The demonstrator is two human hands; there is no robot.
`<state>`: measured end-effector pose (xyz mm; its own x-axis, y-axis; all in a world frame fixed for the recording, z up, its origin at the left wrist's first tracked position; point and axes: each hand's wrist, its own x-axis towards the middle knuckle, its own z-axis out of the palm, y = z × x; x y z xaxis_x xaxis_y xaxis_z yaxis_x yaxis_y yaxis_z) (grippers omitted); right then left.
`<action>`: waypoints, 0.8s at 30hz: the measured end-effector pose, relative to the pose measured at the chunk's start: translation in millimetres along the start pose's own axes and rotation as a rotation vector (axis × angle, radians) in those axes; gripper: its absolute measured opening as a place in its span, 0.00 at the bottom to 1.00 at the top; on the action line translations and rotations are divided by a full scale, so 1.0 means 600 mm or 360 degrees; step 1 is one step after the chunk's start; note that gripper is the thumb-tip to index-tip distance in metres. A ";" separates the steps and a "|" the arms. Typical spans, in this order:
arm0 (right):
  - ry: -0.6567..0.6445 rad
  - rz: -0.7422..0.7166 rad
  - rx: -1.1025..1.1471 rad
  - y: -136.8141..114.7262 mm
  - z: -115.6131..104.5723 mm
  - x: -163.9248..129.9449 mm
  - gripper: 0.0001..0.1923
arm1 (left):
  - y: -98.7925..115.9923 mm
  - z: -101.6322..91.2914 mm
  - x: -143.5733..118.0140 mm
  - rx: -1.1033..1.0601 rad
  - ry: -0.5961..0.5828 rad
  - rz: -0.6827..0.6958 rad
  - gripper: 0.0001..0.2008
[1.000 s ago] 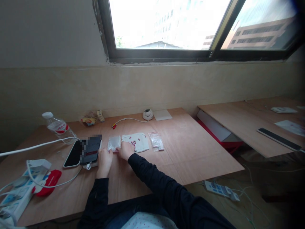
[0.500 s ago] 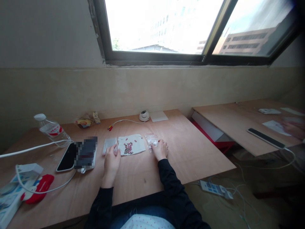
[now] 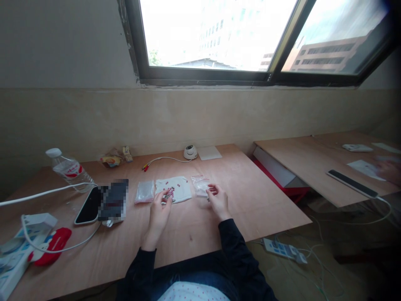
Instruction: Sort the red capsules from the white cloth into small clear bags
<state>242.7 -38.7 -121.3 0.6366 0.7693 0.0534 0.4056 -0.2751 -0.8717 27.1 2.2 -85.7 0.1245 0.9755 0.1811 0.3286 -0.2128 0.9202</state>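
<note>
A white sheet (image 3: pixel 180 187) lies on the wooden table (image 3: pixel 194 225) with small red pieces (image 3: pixel 169 193) heaped at its near left corner. My left hand (image 3: pixel 159 209) reaches to that heap, fingertips on the pieces; whether it pinches one is not visible. A small clear plastic bag (image 3: pixel 199 184) lies just right of the sheet. My right hand (image 3: pixel 218 201) has its fingers curled on the bag's near edge. A stack of clear bags (image 3: pixel 144 191) lies left of the sheet, untouched.
Two phones (image 3: pixel 90 205) lie at left beside a water bottle (image 3: pixel 70 170), a white cable, a power strip (image 3: pixel 14 253) and a red object (image 3: pixel 52 244). A dome camera (image 3: pixel 189 151) sits at the back. Another person's hand (image 3: pixel 390 170) is over the right-hand table (image 3: pixel 307 161).
My left hand left the stack of clear bags and moved right to the red pieces. My right hand went from the sheet to the clear bag and now grips its near edge.
</note>
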 end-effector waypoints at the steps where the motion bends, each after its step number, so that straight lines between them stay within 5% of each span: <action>1: -0.0096 -0.0060 0.0098 -0.006 -0.005 -0.003 0.12 | 0.003 -0.001 0.001 -0.0072 -0.0028 -0.0034 0.14; 5: -0.0721 -0.0291 0.0609 -0.043 -0.025 -0.022 0.11 | 0.025 -0.007 -0.003 -0.0324 -0.0345 -0.0236 0.15; 8: -0.0993 -0.0338 0.0694 -0.069 -0.035 -0.038 0.10 | 0.045 -0.016 -0.010 -0.0414 -0.0620 -0.0252 0.12; 12: -0.1024 -0.0363 0.0634 -0.082 -0.032 -0.049 0.10 | 0.066 -0.028 -0.019 -0.0469 -0.0794 -0.0226 0.09; 17: -0.0591 -0.0442 0.0530 -0.087 -0.025 -0.059 0.13 | 0.084 -0.038 -0.023 -0.0489 -0.0857 -0.0240 0.08; 24: -0.1368 -0.0108 0.0934 -0.121 -0.018 -0.094 0.20 | 0.097 -0.035 -0.028 -0.0532 -0.1062 -0.0188 0.12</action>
<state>184.7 -68.5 -55.8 -0.1508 0.9872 -0.0530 -0.1063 -0.0695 -0.9919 24.7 -25.2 -27.9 0.6816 0.7277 -0.0761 0.0867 0.0229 0.9960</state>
